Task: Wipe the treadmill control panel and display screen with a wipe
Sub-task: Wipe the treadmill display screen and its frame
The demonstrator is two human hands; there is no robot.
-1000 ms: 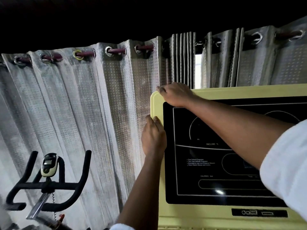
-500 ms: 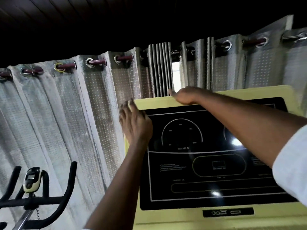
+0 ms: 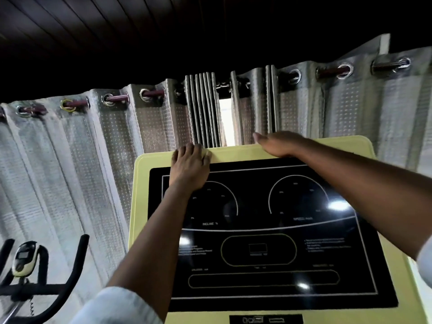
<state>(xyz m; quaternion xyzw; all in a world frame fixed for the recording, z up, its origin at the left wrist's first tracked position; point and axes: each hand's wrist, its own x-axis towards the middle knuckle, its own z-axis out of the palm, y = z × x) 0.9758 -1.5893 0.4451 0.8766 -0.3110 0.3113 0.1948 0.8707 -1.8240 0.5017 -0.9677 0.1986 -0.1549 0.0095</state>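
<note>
- Treadmill control panel, one pale yellow rounded slab, fills my lower right view, tilted up towards the camera. Both hands sit on its top rim.
- Left hand: fingers bent over the yellow rim above the left dial. I cannot tell whether they clasp the edge or only press it.
- Right hand: fingers stretched flat along the top edge, pointing left, blurred.
- Whatever lies under either palm is hidden from me.
- One glossy black display screen carries two white dial arcs, marked INCLINE and SPEED. The smaller print is unreadable.
- Two white sleeves, left and right, both cut off.
- Silver-grey dotted eyelet curtains hang on one maroon rod, with one slit of daylight between them.
- Dark planked ceiling above.
- One black exercise-bike handlebar with one small yellow monitor, lower left, partly cropped.
</note>
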